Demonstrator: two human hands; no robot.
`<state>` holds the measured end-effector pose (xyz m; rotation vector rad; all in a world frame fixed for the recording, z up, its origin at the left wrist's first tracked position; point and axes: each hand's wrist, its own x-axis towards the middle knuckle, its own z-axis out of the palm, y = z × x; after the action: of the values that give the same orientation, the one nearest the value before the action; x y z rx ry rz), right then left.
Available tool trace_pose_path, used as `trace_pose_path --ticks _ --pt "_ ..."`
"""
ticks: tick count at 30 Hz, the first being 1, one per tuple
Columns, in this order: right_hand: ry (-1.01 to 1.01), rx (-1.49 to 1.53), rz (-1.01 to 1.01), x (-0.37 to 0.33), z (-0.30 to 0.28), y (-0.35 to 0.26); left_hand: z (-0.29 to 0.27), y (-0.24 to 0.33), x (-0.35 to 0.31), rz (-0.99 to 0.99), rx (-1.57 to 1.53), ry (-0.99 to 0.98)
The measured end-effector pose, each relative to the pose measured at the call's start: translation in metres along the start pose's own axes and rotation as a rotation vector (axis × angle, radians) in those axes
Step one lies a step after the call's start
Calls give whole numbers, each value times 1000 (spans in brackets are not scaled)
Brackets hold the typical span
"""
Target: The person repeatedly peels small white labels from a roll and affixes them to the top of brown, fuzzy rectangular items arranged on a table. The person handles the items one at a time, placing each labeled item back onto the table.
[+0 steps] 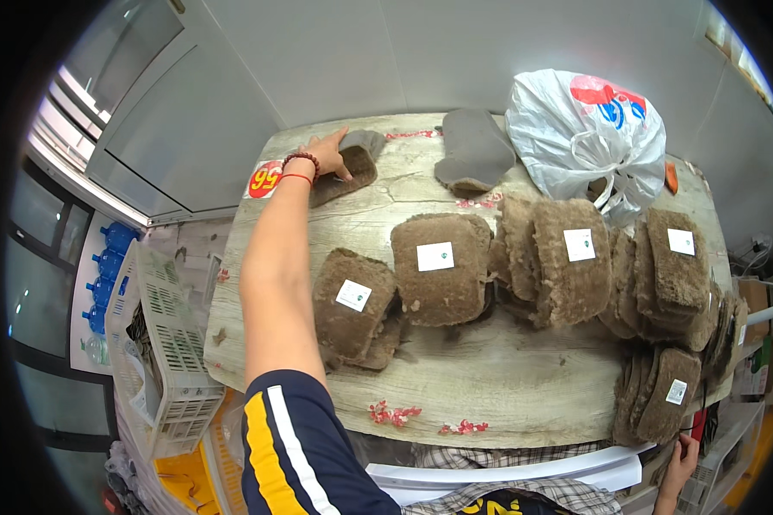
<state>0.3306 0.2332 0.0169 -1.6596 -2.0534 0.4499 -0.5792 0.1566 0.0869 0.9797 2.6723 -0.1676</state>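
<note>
At the table's far left, my left hand grips a brown fleecy pad with a grey backing. The thumb lies across its front and the fingers reach over the top. A red beaded bracelet and a red cord circle that wrist. My right hand is low at the right, just below the table edge, beside a stack of fleecy pads. Its fingers are curled near a red object; what they hold, if anything, I cannot make out.
More fleecy pad stacks with white labels run across the table: a left stack, a middle stack, further ones rightward. Grey-backed pads lie behind, beside a tied white plastic bag. White crates stand left.
</note>
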Motion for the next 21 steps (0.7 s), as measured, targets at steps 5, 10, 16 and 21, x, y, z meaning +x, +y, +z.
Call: trace_pose_path --ticks 5,10,16,21 --pt "-17 -20 -40 -1 -9 7 28 -30 -10 -61 -80 262" --pt "250 96 -27 -9 -42 -52 -16 -27 -128 201 -1564 323" --pt "-49 600 -381 -36 -49 -226 15 67 -284 811 -1906 -317" --pt "-779 1085 30 -23 44 -305 122 163 -369 680 -1983 -877"
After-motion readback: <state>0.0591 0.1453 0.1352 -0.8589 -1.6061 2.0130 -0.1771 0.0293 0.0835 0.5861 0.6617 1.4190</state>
